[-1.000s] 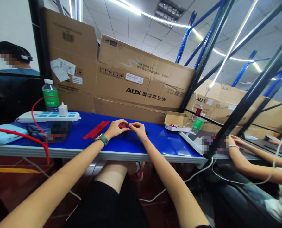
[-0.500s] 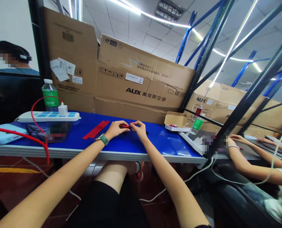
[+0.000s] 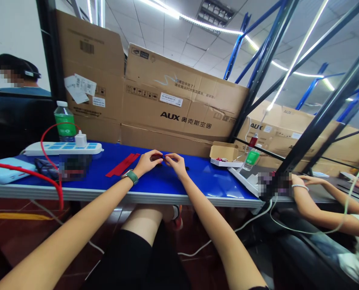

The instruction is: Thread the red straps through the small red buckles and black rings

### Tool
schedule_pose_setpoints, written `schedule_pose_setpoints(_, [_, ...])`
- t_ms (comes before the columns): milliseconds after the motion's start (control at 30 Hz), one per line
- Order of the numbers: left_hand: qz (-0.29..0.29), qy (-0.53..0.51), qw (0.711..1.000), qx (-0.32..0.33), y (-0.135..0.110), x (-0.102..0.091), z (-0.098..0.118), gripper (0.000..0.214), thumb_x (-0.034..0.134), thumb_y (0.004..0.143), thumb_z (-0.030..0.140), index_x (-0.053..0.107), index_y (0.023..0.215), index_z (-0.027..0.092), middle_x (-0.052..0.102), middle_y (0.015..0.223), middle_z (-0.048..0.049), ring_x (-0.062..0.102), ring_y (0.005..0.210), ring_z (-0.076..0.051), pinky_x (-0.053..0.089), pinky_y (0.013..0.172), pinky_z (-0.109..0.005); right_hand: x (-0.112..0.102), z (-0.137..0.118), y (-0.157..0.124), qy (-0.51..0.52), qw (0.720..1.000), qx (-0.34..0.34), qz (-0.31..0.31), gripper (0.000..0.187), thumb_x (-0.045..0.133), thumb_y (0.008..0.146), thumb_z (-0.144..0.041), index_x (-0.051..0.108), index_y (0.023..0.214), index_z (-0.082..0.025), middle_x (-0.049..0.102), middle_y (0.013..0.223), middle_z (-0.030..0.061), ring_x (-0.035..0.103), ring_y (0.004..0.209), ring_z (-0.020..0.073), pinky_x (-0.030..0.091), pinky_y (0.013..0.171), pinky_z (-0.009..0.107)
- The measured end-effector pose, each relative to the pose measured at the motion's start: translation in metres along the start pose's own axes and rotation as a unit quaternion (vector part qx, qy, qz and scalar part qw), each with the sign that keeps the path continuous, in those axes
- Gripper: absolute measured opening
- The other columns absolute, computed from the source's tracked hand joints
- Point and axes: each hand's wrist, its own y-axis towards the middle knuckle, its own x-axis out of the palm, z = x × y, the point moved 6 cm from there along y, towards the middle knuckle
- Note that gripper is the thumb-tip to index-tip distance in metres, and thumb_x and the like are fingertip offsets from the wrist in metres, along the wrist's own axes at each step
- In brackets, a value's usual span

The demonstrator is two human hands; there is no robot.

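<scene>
Red piece [image 3: 162,158], small and mostly hidden, sits just above the blue table [image 3: 197,179] near its middle, pinched from both sides. The left hand [image 3: 147,162] is closed on its left end with thumb and forefinger, and the right hand [image 3: 175,164] is closed on its right end the same way, fingertips nearly touching. To my eye this is fine fingertip work: it would go best with both wrists resting on the table, a light grip, and the piece kept low over the surface so it cannot drop far. A green watch [image 3: 131,177] sits on the left wrist. Flat red strips [image 3: 122,164] lie just left of the hands, a small cardboard box [image 3: 224,154] to the right, and a power strip [image 3: 63,148] far left.

Half a second ago more of the piece showed, as a thin red line between the fingertips; now the hands have drawn closer and cover it. The co-worker's hand [image 3: 310,180] at the right has shifted rightward
</scene>
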Motion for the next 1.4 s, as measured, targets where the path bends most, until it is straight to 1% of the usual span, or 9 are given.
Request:
schedule_pose_setpoints(100, [0.004, -0.015, 1.000, -0.005, 0.001, -0.003, -0.002, 0.039, 0.077, 0.075, 0.043, 0.071, 0.103, 0.016, 0.075, 0.102, -0.0107, 0.073, 0.092, -0.026, 0.060, 0.087, -0.040, 0.002, -0.001, 0.000, -0.013, 0.999, -0.017, -0.025, 0.044, 0.077, 0.072, -0.056, 0.076, 0.095, -0.018, 0.075, 0.086, 0.0061, 0.070, 0.078, 0.0200, 0.057, 0.074, 0.030])
schedule_pose_setpoints(233, [-0.012, -0.013, 1.000, -0.004, 0.001, -0.004, -0.002, 0.041, 0.075, 0.078, 0.043, 0.071, 0.108, 0.015, 0.075, 0.105, -0.0117, 0.074, 0.087, -0.025, 0.060, 0.085, -0.040, 0.001, -0.003, 0.000, -0.030, 0.999, -0.028, -0.016, 0.043, 0.077, 0.072, -0.055, 0.077, 0.095, -0.019, 0.076, 0.090, 0.0071, 0.071, 0.083, 0.0219, 0.057, 0.077, 0.031])
schedule_pose_setpoints(433, [-0.006, 0.035, 0.999, 0.014, -0.001, -0.005, 0.000, 0.035, 0.074, 0.080, 0.044, 0.073, 0.100, 0.015, 0.076, 0.099, -0.0111, 0.074, 0.087, -0.025, 0.060, 0.084, -0.039, -0.001, -0.004, -0.001, -0.035, 0.999, -0.034, -0.011, 0.042, 0.077, 0.072, -0.055, 0.078, 0.094, -0.019, 0.077, 0.091, 0.0072, 0.072, 0.084, 0.0223, 0.057, 0.080, 0.032])
schedule_pose_setpoints(733, [-0.039, 0.034, 0.998, 0.023, -0.003, 0.000, 0.002, 0.034, 0.072, 0.082, 0.045, 0.073, 0.099, 0.016, 0.076, 0.100, -0.0104, 0.073, 0.087, -0.024, 0.059, 0.083, -0.037, -0.001, -0.008, -0.003, -0.116, 0.990, -0.074, 0.008, 0.033, 0.077, 0.074, -0.050, 0.079, 0.085, -0.019, 0.078, 0.088, 0.0069, 0.072, 0.080, 0.0237, 0.056, 0.080, 0.034])
schedule_pose_setpoints(933, [-0.037, 0.043, 0.998, 0.025, -0.003, 0.000, 0.003, 0.029, 0.070, 0.082, 0.043, 0.071, 0.094, 0.017, 0.075, 0.095, -0.0078, 0.072, 0.088, -0.024, 0.058, 0.085, -0.036, 0.004, -0.021, -0.008, -0.175, 0.975, -0.135, 0.025, 0.025, 0.072, 0.081, -0.045, 0.079, 0.087, -0.021, 0.076, 0.089, 0.0070, 0.070, 0.077, 0.0209, 0.056, 0.078, 0.032])
schedule_pose_setpoints(1100, [-0.045, 0.084, 0.995, 0.035, -0.002, 0.003, 0.002, 0.018, 0.064, 0.084, 0.036, 0.068, 0.091, 0.020, 0.074, 0.091, -0.0048, 0.070, 0.087, -0.022, 0.055, 0.083, -0.033, 0.011, -0.027, -0.011, -0.285, 0.944, -0.169, -0.001, 0.019, 0.063, 0.090, -0.034, 0.078, 0.089, -0.022, 0.075, 0.090, 0.0076, 0.068, 0.083, 0.0212, 0.053, 0.081, 0.031])
schedule_pose_setpoints(1200, [-0.047, 0.108, 0.992, 0.036, -0.002, 0.004, 0.000, 0.015, 0.059, 0.085, 0.033, 0.065, 0.093, 0.021, 0.073, 0.090, -0.0039, 0.069, 0.086, -0.022, 0.054, 0.081, -0.032, 0.015, -0.028, -0.013, -0.358, 0.916, -0.178, -0.025, 0.021, 0.056, 0.094, -0.027, 0.077, 0.098, -0.023, 0.075, 0.095, 0.0073, 0.068, 0.087, 0.0209, 0.050, 0.084, 0.030])
schedule_pose_setpoints(1267, [-0.051, 0.124, 0.990, 0.035, -0.002, 0.004, 0.000, 0.014, 0.056, 0.086, 0.031, 0.064, 0.093, 0.022, 0.073, 0.089, -0.0036, 0.069, 0.086, -0.022, 0.053, 0.080, -0.032, 0.019, -0.029, -0.015, -0.421, 0.888, -0.180, -0.043, 0.023, 0.053, 0.095, -0.022, 0.075, 0.101, -0.023, 0.075, 0.095, 0.0076, 0.069, 0.086, 0.0209, 0.049, 0.084, 0.028])
schedule_pose_setpoints(1400, [-0.076, 0.141, 0.986, 0.045, -0.004, 0.009, 0.005, 0.014, 0.054, 0.088, 0.030, 0.065, 0.091, 0.022, 0.073, 0.088, -0.0030, 0.068, 0.085, -0.021, 0.052, 0.079, -0.030, 0.028, -0.027, -0.019, -0.551, 0.814, -0.169, -0.072, 0.023, 0.049, 0.097, -0.019, 0.073, 0.095, -0.019, 0.075, 0.090, 0.0118, 0.069, 0.079, 0.0221, 0.046, 0.076, 0.028])
